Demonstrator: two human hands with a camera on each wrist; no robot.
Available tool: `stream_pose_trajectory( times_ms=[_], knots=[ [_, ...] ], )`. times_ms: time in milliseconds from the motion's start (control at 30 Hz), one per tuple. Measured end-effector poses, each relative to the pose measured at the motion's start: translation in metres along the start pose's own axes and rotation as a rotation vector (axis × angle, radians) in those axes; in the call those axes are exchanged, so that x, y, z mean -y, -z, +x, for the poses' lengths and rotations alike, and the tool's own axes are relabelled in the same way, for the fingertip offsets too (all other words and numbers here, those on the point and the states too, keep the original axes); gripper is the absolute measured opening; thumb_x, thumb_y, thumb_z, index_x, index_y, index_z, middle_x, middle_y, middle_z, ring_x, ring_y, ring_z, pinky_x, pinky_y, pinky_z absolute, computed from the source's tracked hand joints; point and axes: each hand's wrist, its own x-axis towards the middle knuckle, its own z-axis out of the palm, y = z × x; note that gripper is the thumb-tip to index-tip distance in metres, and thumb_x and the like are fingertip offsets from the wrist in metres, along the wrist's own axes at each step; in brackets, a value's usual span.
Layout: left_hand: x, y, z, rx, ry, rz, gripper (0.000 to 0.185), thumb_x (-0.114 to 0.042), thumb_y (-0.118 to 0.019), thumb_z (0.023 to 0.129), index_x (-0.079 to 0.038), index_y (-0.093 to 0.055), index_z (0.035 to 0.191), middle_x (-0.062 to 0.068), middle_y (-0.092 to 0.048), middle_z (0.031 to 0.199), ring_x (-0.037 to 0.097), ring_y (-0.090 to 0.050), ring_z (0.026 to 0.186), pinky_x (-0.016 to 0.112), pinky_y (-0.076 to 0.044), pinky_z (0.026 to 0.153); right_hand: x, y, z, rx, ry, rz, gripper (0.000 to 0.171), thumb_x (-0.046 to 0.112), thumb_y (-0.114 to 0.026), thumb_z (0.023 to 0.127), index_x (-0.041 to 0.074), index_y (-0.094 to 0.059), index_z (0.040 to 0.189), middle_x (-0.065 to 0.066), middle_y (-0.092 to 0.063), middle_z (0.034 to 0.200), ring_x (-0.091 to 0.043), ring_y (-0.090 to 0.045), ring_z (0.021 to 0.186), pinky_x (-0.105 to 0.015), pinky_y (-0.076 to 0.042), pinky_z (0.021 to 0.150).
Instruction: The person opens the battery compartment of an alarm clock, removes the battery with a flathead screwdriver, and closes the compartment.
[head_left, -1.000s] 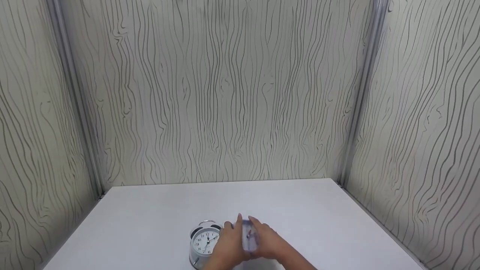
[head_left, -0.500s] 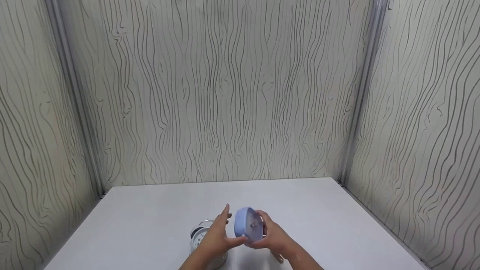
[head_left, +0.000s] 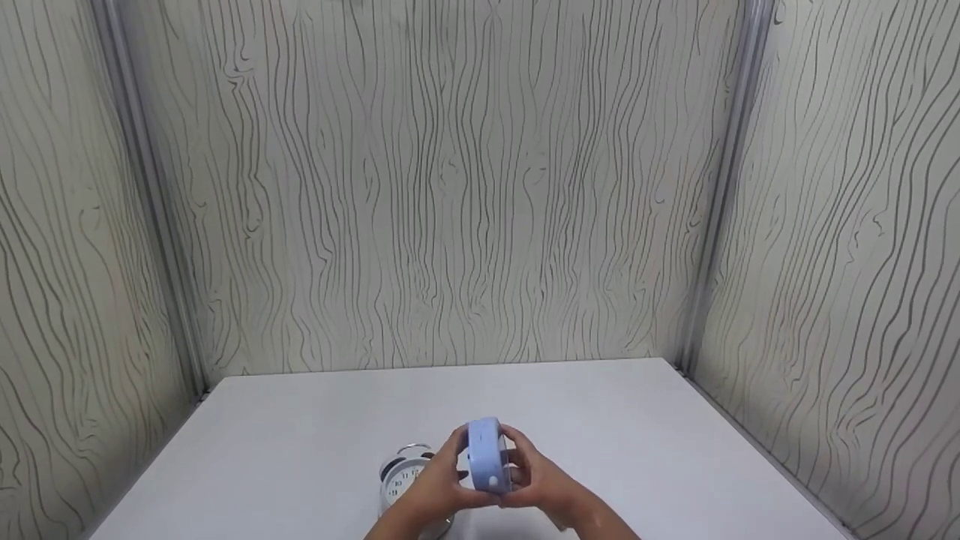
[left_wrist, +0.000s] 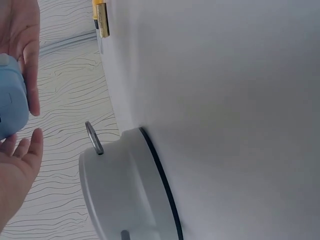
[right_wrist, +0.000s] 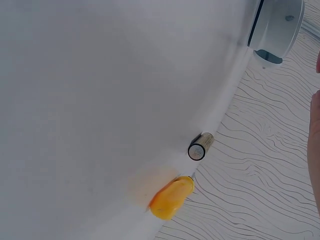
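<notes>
**Desk:** What does the frame show?

**Photographer:** A person holds a pale blue clock [head_left: 486, 455] up off a white table [head_left: 300, 435], turned edge-on to the head camera. The left hand [head_left: 442, 484] and right hand [head_left: 536, 480] close on it from either side, fingers curled round the case. It sits near the table's front edge, just right of a white twin-bell alarm clock [head_left: 401, 476] that stands on the table with its dial facing the wearer.

**Desk:** How far along is the work?

**Photographer:** Judging from this alone, early to midway. The blue clock is lifted and in hand; nothing looks opened or fitted yet. A loose battery [right_wrist: 200, 146] lies on the table, and beside it a yellow object [right_wrist: 170, 197], probably a small tool or cap, though the wrist view is too skewed to be sure. If the battery is meant for the clock, that step remains.

**Desk:** Anything else?

**Photographer:** Wood-grain panels [head_left: 465, 187] wall the table on three sides. The left wrist view catches the white clock's back and one blue corner [left_wrist: 11, 105] against the fingers.
</notes>
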Motion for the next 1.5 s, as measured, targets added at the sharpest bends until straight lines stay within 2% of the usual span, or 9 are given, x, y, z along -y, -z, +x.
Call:
stream_pose_trajectory(
  times_ms=[133,367,600,800,933,1067,1233,1367,1500],
  knots=[
    [-0.001,0.000,0.000,0.006,-0.011,-0.010,0.100,-0.043,-0.079,0.053,-0.017,-0.024,0.132,0.006,-0.034,0.134,0.026,-0.030,0.124,0.042,-0.038,0.092,-0.001,0.001,0.000,0.028,-0.013,-0.010,0.092,0.008,-0.066,0.072,0.023,-0.004,0.139,-0.016,-0.037,0.126,-0.029,-0.045,0.113,-0.040,-0.041,0.089],
    [-0.006,0.001,-0.001,-0.038,0.000,0.108,0.100,-0.050,-0.078,0.048,-0.020,-0.028,0.129,-0.002,-0.040,0.126,0.022,-0.038,0.118,0.044,-0.037,0.092,0.001,0.002,0.000,0.053,-0.001,-0.080,0.091,0.010,-0.069,0.071,0.022,-0.010,0.139,-0.011,-0.033,0.132,-0.027,-0.040,0.117,-0.036,-0.037,0.093],
    [-0.014,-0.001,-0.002,-0.078,0.080,0.283,0.106,-0.060,-0.075,0.044,-0.020,-0.028,0.130,-0.001,-0.038,0.118,0.020,-0.043,0.102,0.045,-0.043,0.084,0.002,0.009,-0.001,0.076,0.058,-0.154,0.086,0.011,-0.069,0.072,0.026,-0.016,0.137,-0.007,-0.034,0.129,-0.023,-0.041,0.114,-0.031,-0.037,0.094],
    [-0.021,-0.002,-0.002,-0.067,0.114,0.451,0.107,-0.063,-0.072,0.044,-0.019,-0.031,0.132,-0.001,-0.036,0.114,0.017,-0.044,0.096,0.044,-0.046,0.081,-0.001,0.014,-0.002,0.103,0.060,-0.127,0.086,0.008,-0.067,0.073,0.024,-0.014,0.138,-0.010,-0.032,0.133,-0.024,-0.042,0.115,-0.033,-0.039,0.092],
    [-0.026,-0.003,-0.004,-0.063,0.114,0.595,0.109,-0.061,-0.074,0.043,-0.018,-0.032,0.134,0.000,-0.035,0.112,0.015,-0.042,0.093,0.039,-0.046,0.080,-0.001,0.015,-0.003,0.120,0.041,-0.128,0.087,0.007,-0.067,0.073,0.021,-0.012,0.139,-0.012,-0.036,0.130,-0.024,-0.045,0.113,-0.035,-0.040,0.091],
    [-0.029,-0.007,-0.004,-0.052,0.092,0.695,0.110,-0.056,-0.076,0.044,-0.017,-0.030,0.136,0.003,-0.037,0.115,0.015,-0.040,0.094,0.036,-0.045,0.082,0.002,0.013,-0.003,0.091,0.051,-0.193,0.083,0.010,-0.068,0.073,0.018,-0.017,0.138,-0.009,-0.039,0.127,-0.023,-0.047,0.111,-0.033,-0.041,0.090],
    [-0.032,-0.009,-0.003,-0.019,0.111,0.692,0.111,-0.050,-0.079,0.045,-0.019,-0.025,0.137,0.006,-0.037,0.119,0.016,-0.041,0.096,0.037,-0.043,0.085,0.004,0.012,-0.002,0.045,0.066,-0.257,0.082,0.013,-0.070,0.071,0.016,-0.022,0.137,-0.006,-0.040,0.128,-0.019,-0.046,0.112,-0.029,-0.039,0.091],
    [-0.033,-0.008,-0.002,0.003,0.143,0.623,0.110,-0.049,-0.080,0.045,-0.023,-0.025,0.137,0.006,-0.038,0.120,0.017,-0.043,0.097,0.040,-0.044,0.084,0.003,0.012,-0.003,0.024,0.050,-0.242,0.081,0.014,-0.071,0.070,0.015,-0.024,0.136,-0.006,-0.042,0.127,-0.020,-0.047,0.110,-0.029,-0.040,0.090],
    [-0.033,-0.004,-0.004,0.041,0.139,0.557,0.108,-0.048,-0.080,0.045,-0.033,-0.023,0.136,0.005,-0.038,0.123,0.019,-0.044,0.101,0.044,-0.044,0.084,0.000,0.012,-0.005,0.006,0.031,-0.224,0.080,0.014,-0.072,0.070,0.015,-0.026,0.136,-0.007,-0.043,0.126,-0.021,-0.048,0.109,-0.030,-0.042,0.089]
  ],
)
